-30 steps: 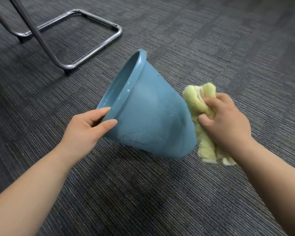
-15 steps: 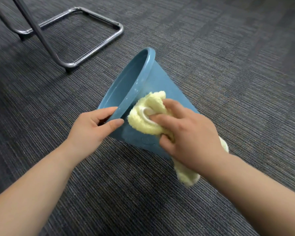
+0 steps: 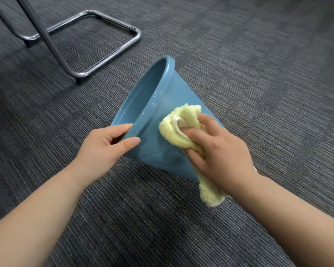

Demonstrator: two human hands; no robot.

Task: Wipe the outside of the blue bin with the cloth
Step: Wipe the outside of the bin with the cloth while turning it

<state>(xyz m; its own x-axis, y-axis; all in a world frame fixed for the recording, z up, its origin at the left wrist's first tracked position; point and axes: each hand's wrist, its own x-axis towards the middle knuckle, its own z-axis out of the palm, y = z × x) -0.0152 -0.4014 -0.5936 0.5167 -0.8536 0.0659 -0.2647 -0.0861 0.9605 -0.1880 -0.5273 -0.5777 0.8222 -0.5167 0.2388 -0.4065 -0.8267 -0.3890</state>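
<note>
Dark grey ribbed carpet (image 3: 258,74) covers the floor across the whole view. On it, near the middle, the bin (image 3: 158,105) lies tipped on its side, its open mouth turned to the left and away, its base end hidden behind the right hand.

The left hand (image 3: 104,149) has its grip clamped on the bin's rim at the near edge: the thumb lies along the outside of the wall, the fingers curl over the lip and inside.

The right hand (image 3: 218,151) has its grip closed on the cloth (image 3: 181,128), a bunched pale yellow one with a white edge strip showing between the fingers. The cloth is pressed against the outer wall just beside the rim, close to the left thumb but apart from it. A loose tail of cloth hangs below the right wrist, down to the carpet.

A patch of the wall below the cloth looks wet or beaded.

Beyond the bin, toward the far left corner of the view, stands a chrome tube chair base (image 3: 112,53).
</note>
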